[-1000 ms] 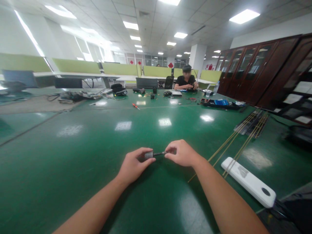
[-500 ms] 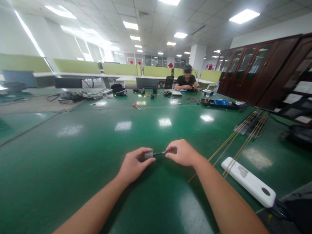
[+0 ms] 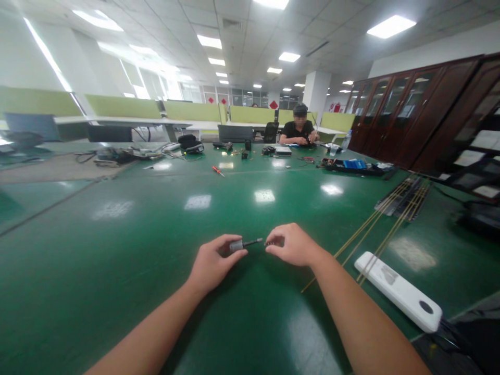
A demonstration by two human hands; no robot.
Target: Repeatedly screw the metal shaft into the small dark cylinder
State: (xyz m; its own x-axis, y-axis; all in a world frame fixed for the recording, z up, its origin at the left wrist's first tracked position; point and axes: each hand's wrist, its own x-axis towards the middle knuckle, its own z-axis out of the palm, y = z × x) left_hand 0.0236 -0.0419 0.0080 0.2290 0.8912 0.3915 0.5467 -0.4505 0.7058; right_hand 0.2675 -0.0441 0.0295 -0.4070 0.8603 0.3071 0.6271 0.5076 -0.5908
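Observation:
My left hand (image 3: 215, 262) grips a small grey cylinder with a long thin dark shaft, which looks like a small motor (image 3: 236, 245), between thumb and fingers. The shaft points right, its light tip near my right hand. Pinched in my right hand (image 3: 291, 245) is a small dark piece with shiny spots (image 3: 269, 243); most of it is hidden by the fingers, so its kind is unclear. A narrow gap separates the shaft tip from this piece. Both hands are just above the green table (image 3: 164, 219).
Thin brass-coloured rods (image 3: 365, 232) lie to the right, partly over a long white device (image 3: 398, 291). A red screwdriver (image 3: 217, 170) lies farther off. A black tray (image 3: 351, 166) with blue items stands at the back right. A person (image 3: 300, 127) sits across the table.
The shaft tip has come away from the piece in my right hand. My left hand has tilted the motor slightly and shifted it left. My right hand has hardly moved.

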